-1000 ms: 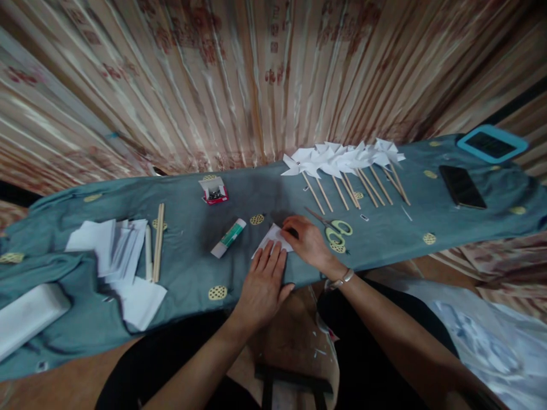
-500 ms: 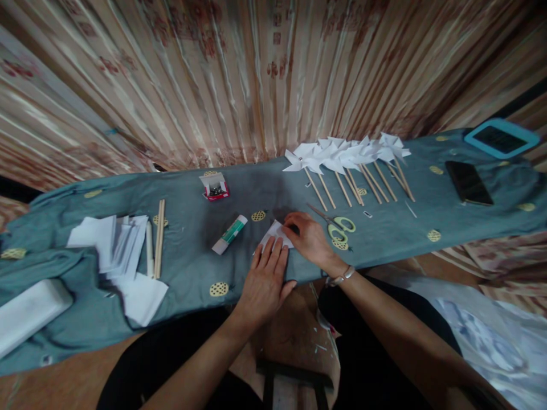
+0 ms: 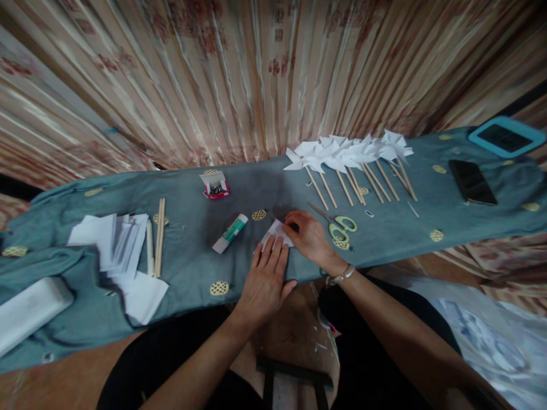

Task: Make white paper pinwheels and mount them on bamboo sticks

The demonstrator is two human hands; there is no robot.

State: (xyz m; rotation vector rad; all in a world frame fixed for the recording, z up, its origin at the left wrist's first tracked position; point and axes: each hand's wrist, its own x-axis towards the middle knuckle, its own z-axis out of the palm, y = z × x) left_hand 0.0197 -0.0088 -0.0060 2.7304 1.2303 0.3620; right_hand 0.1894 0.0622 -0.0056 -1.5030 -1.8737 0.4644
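Note:
A small white paper square point(image 3: 276, 232) lies on the teal cloth point(image 3: 384, 228) near the front edge. My left hand point(image 3: 265, 280) lies flat on its near part, fingers stretched out together. My right hand point(image 3: 310, 237) presses on the paper's right corner with curled fingers; whether it holds anything is hidden. Green-handled scissors point(image 3: 337, 224) lie just right of my right hand. A glue stick point(image 3: 229, 234) lies to the left of the paper.
Several white paper pinwheels on wooden sticks point(image 3: 350, 159) lie at the back right. A stack of white papers point(image 3: 115, 250) and wooden sticks point(image 3: 159, 236) sit at the left. Also here: a small red box of pins point(image 3: 215, 186), a dark phone point(image 3: 472, 181), a blue-framed tablet point(image 3: 506, 136).
Both hands stay on the paper almost unmoved. The view has shifted slightly, nothing else differs.

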